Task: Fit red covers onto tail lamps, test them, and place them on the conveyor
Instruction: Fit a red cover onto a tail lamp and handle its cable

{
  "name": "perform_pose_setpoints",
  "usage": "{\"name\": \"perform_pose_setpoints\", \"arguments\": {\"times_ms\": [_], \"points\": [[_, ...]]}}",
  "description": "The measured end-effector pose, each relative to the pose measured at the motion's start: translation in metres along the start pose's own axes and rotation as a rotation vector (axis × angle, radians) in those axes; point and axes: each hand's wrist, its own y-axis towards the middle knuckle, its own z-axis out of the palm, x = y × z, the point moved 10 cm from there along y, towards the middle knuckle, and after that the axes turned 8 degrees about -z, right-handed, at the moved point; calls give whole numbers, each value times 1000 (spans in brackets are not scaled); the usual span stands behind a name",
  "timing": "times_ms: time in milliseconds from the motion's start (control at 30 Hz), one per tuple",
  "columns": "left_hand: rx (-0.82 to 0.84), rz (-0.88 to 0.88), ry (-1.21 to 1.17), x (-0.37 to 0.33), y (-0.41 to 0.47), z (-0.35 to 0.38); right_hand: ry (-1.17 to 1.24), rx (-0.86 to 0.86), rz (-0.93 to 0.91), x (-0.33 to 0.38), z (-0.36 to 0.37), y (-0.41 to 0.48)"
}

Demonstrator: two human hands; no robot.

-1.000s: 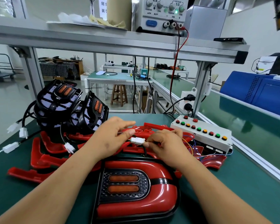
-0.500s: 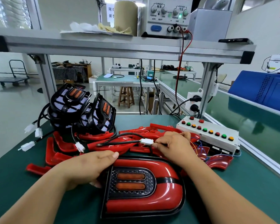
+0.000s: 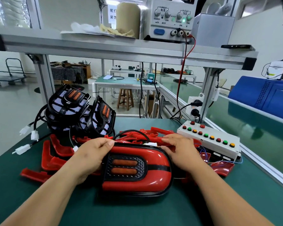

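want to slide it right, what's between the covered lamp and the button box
In the head view, the right hand grips the right end of the lamp; beyond it lie a loose red cover and thin coloured wires, up to the button box.

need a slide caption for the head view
A red-covered tail lamp held by the left hand and right hand at a bench, red covers and button box behind.

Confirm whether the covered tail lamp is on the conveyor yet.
No: the tail lamp is over the green bench, gripped by the left hand and right hand, apart from the conveyor on the right.
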Motion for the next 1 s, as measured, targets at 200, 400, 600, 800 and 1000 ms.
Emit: {"name": "perform_pose_setpoints", "arguments": {"times_ms": [200, 400, 600, 800, 1000], "points": [[-141, 65, 40, 4, 15, -9, -153, -53, 267, -43, -18, -6], [-289, 178, 119, -1, 12, -12, -299, 64, 335, -54, -7, -1], [-337, 233, 127, -4, 6, -10, -303, 142, 324, -59, 3, 13], [-414, 294, 208, -13, -1, -10, -298, 207, 324, -68, 19, 16], [-446, 314, 278, -13, 2, -11, -343, 201, 340, -71, 25, 16]]}}
